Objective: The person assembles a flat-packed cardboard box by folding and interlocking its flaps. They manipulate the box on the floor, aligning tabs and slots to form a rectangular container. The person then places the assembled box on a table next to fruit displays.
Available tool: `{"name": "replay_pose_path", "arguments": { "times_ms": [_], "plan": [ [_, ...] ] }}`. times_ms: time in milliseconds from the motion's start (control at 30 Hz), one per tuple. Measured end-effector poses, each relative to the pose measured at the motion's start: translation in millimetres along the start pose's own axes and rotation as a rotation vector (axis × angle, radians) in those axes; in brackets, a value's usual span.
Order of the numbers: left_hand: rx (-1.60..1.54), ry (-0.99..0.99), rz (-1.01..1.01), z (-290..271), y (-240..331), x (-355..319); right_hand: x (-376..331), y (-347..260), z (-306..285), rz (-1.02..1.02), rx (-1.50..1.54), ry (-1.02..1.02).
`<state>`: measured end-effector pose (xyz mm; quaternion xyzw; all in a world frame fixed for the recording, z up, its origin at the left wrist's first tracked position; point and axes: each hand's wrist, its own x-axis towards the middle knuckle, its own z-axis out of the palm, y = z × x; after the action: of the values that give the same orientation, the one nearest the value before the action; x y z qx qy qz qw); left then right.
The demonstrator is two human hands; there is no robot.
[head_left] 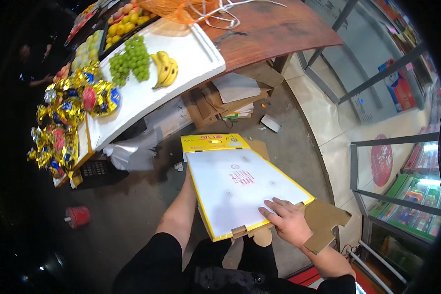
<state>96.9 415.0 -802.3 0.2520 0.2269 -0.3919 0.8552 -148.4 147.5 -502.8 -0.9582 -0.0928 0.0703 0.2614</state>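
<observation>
A cardboard box [247, 191] with a white inner face, yellow edges and red print is held tilted in front of my body. Its yellow printed flap [213, 142] stands at the far end, and a brown side flap [323, 223] sticks out to the right. My right hand [286, 220] lies on the white face near its right front corner, fingers stretched out and a little apart. From the left, my left forearm [177, 208] reaches to the box's left edge. The box hides the left hand's fingers, so their grip is not visible.
A fruit stand with a white foam board [191, 54] bears green grapes [130, 61], bananas [165, 69] and gold-wrapped bundles [59, 142]. Flattened cardboard [201, 105] lies beneath the wooden table [279, 29]. A red bucket [77, 216] stands left; glass doors [377, 98] are right.
</observation>
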Motion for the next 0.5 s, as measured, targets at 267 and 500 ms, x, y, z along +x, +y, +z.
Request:
{"name": "replay_pose_path", "arguments": {
  "times_ms": [267, 500],
  "plan": [
    [0.131, 0.016, 0.023, -7.4, 58.5, 165.8, 88.5, 90.3, 2.3, -0.001, 0.018, 0.152],
    [0.283, -0.034, 0.067, -24.0, 165.3, 290.9, 166.2, 144.8, 40.8, 0.072, 0.087, 0.397]
  ]
}}
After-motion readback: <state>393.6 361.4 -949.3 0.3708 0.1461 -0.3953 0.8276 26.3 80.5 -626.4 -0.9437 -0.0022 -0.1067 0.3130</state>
